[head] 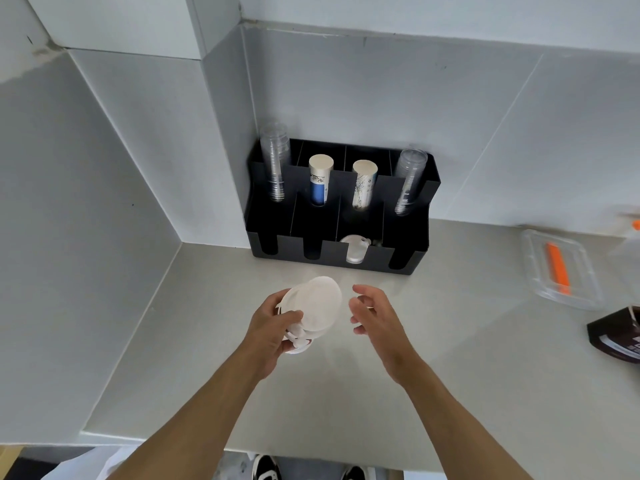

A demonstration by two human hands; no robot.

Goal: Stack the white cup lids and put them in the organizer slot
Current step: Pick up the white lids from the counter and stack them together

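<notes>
My left hand (273,332) grips a stack of white cup lids (317,306), held tilted above the counter with their flat faces toward me. Just to the right of the stack, my right hand (372,311) hovers with fingers spread and holds nothing. A black organizer (405,237) stands against the back wall, a short way beyond both hands. One of its front slots holds white lids (355,251) standing on edge. The other front slots look dark, and I cannot tell what is in them.
The organizer's back compartments hold two clear cup stacks (275,164) and two paper cup stacks (320,181). At the right lie a clear plastic container (557,268) with an orange item and a dark brown box (614,337). Walls close the counter's left and back.
</notes>
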